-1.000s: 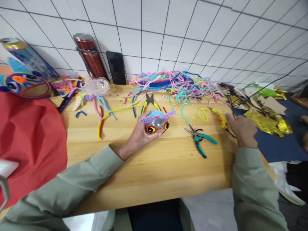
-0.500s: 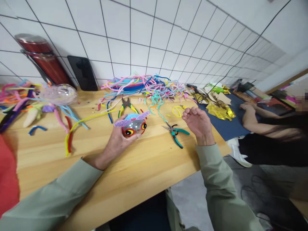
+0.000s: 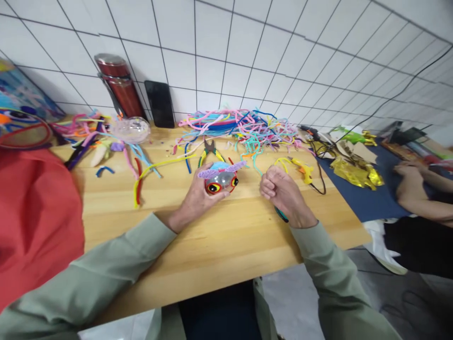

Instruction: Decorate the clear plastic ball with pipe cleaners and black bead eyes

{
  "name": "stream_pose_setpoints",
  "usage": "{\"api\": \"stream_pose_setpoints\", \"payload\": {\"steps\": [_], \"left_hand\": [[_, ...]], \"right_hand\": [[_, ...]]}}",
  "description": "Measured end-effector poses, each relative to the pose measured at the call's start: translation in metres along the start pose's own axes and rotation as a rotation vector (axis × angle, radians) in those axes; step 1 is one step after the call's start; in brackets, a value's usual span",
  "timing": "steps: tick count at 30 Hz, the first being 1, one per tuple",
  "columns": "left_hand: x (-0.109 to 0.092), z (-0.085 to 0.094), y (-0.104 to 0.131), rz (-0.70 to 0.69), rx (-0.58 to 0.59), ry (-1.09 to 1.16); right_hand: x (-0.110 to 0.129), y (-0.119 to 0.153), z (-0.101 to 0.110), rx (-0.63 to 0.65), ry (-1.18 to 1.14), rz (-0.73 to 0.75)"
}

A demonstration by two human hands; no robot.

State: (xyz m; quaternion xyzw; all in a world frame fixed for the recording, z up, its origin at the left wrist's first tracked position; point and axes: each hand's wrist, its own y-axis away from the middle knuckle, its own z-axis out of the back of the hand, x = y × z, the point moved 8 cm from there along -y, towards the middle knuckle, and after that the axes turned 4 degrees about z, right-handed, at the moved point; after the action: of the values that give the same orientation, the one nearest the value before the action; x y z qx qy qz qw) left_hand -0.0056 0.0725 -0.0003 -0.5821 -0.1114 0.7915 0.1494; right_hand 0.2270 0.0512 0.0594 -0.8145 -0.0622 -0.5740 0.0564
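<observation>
My left hand is wrapped around a clear plastic ball decorated as an animal head. The ball has yellow-and-black eyes rimmed in red and purple fuzzy strips across its top. To its right, my right hand is raised with the fingers curled closed; whatever may be in them is hidden. Below that hand shows one dark teal handle of a pair of pliers, the rest covered. Behind the ball lie green-and-yellow pliers. A yellow glue gun rests just beyond my right hand.
Along the tiled wall are a heap of coloured pipe cleaners, a phone and a red thermos. Red cloth covers the left side. Gold foil lies at right, near another person's arm.
My view has swung left, so things sit farther right. My right hand has moved closer to the ball, its fingers curled tighter, now covering most of the teal pliers. My left hand keeps the ball.
</observation>
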Motion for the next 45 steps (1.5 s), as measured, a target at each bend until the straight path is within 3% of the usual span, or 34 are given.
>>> {"api": "stream_pose_setpoints", "payload": {"steps": [6,14,20,26,29,34,37,45], "left_hand": [[0.002,0.001,0.001,0.012,0.008,0.019],[0.0,0.0,0.003,0.044,0.062,0.064],[-0.007,0.0,0.004,0.043,0.059,0.081],[-0.004,-0.001,0.002,0.043,0.032,0.133],[-0.006,-0.001,0.001,0.044,0.054,0.174],[-0.013,0.007,0.004,0.018,0.054,0.177],[-0.009,0.012,0.003,0.027,0.003,0.174],[0.001,0.01,-0.002,0.083,0.005,0.206]], "right_hand": [[-0.015,0.0,-0.014,0.099,-0.019,-0.05],[-0.025,-0.004,0.007,0.01,0.055,0.05],[-0.037,-0.013,0.018,-0.069,0.363,0.157],[-0.064,-0.015,0.0,0.107,0.544,0.158],[-0.072,-0.015,0.002,0.106,0.601,0.16],[-0.074,-0.017,0.009,0.049,0.687,0.186],[-0.073,-0.017,0.005,0.073,0.722,0.202],[-0.068,-0.012,-0.006,0.102,0.817,0.243]]}}
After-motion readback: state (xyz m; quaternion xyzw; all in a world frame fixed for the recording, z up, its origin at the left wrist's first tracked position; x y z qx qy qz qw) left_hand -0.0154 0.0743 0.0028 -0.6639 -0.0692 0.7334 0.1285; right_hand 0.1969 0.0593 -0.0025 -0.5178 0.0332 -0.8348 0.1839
